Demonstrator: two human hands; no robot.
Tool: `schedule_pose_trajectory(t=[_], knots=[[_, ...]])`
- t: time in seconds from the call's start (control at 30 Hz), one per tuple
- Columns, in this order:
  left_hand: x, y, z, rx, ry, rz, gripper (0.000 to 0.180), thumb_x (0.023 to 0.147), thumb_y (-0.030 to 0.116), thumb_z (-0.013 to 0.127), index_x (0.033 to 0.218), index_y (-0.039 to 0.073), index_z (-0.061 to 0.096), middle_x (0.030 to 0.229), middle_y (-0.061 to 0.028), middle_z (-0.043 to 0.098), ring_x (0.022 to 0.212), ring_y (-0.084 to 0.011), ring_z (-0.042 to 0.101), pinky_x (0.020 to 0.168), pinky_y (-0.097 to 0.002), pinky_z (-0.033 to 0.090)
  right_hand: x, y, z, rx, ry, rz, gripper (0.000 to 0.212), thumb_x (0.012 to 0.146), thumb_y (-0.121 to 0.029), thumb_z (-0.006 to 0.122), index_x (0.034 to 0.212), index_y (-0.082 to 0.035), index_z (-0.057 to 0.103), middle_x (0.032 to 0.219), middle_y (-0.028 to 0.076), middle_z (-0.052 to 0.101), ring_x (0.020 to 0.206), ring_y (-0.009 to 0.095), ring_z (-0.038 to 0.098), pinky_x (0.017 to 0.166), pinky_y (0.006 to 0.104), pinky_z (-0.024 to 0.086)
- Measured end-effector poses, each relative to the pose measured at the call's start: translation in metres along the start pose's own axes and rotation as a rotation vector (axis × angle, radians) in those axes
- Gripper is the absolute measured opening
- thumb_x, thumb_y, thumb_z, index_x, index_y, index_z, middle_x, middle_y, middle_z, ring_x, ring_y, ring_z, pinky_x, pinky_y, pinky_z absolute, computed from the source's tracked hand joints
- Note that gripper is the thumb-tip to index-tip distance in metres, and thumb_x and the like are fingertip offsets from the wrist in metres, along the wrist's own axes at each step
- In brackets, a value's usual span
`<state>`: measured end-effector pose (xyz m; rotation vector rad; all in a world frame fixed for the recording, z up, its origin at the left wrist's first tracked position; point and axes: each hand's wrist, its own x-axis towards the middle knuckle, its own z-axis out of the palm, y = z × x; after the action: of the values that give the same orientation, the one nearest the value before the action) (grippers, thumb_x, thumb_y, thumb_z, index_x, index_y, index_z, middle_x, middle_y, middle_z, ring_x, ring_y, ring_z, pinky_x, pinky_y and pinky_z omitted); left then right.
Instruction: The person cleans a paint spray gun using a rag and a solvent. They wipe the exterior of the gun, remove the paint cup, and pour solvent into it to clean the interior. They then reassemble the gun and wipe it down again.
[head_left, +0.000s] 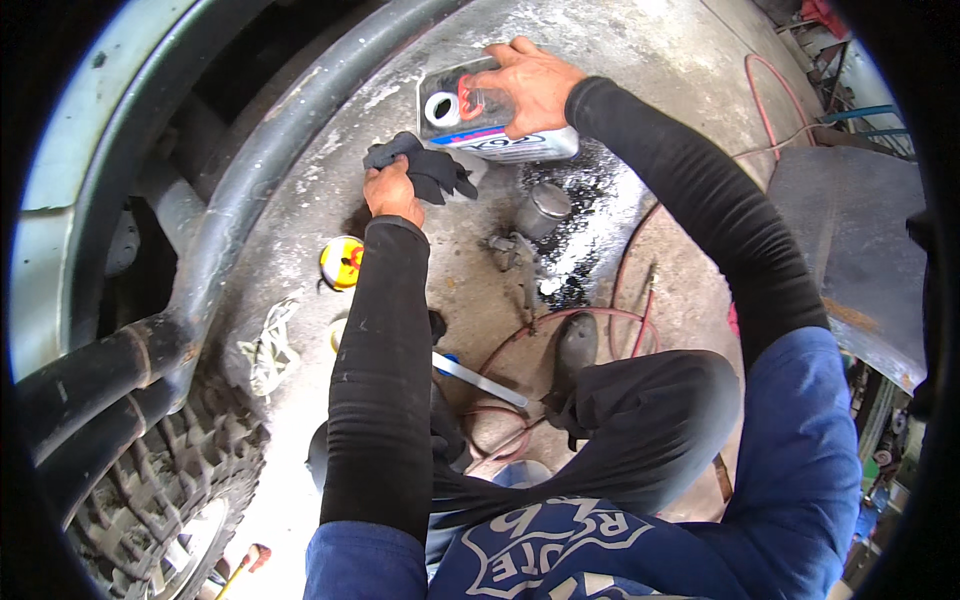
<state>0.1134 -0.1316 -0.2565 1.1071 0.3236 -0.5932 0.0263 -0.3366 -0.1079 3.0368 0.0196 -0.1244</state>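
Observation:
Pinched in my left hand is a crumpled black cloth, held just left of a rectangular metal can. My right hand is closed over the top of the can, its fingers at a red part that looks like the handle. The can's round white-rimmed spout shows a dark hole and points toward the cloth. Below the can, a grey cup stands on the floor beside a small grey metal tool, whose kind I cannot make out.
A thick dark tube of a vehicle curves along the left, above a knobby tire. Black and white stains mark the concrete. A yellow round tin, white straps, a pale stick and a reddish hose lie nearby. A dark panel stands right.

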Motion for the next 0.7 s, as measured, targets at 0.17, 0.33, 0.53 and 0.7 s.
schedule_pose_trajectory(t=[0.17,0.33,0.53,0.7], knots=[[-0.002,-0.035,0.038,-0.114,-0.011,-0.055,0.018,0.09,0.005,0.056,0.108,0.005,0.058,0.097,-0.0108,0.066,0.082,-0.0262,0.067,0.07,-0.0394,0.054,-0.01,0.003,-0.032,-0.207,-0.246,-0.106,0.073,0.055,-0.028,0.078,0.127,-0.024,0.063,0.128,0.013,0.053,0.12,0.034,0.047,0.092,0.0483,0.048],[-0.014,-0.054,0.07,-0.129,-0.069,-0.261,0.013,0.092,0.009,0.055,0.103,0.006,0.062,0.09,-0.0097,0.068,0.073,-0.0262,0.067,0.061,-0.0398,0.05,-0.016,0.007,-0.039,-0.266,-0.422,-0.062,0.076,0.051,-0.022,0.077,0.126,-0.022,0.062,0.125,0.013,0.051,0.118,0.033,0.047,0.094,0.045,0.049],[-0.026,-0.062,0.08,-0.008,-0.057,-0.416,0.01,0.089,0.017,0.062,0.089,0.007,0.059,0.069,-0.006,0.056,0.046,-0.0168,0.049,0.04,-0.0307,0.035,-0.021,0.004,-0.037,-0.308,-0.557,-0.033,0.078,0.052,-0.024,0.082,0.127,-0.022,0.062,0.125,0.011,0.051,0.122,0.03,0.045,0.095,0.0451,0.048],[-0.03,-0.064,0.084,0.02,-0.048,-0.432,0.013,0.09,0.021,0.061,0.085,0.009,0.059,0.066,-0.0031,0.052,0.044,-0.0148,0.044,0.038,-0.0301,0.031,-0.02,-0.004,-0.038,-0.338,-0.541,-0.078,0.072,0.053,-0.022,0.081,0.123,-0.02,0.064,0.125,0.011,0.052,0.123,0.03,0.044,0.094,0.0456,0.047]])
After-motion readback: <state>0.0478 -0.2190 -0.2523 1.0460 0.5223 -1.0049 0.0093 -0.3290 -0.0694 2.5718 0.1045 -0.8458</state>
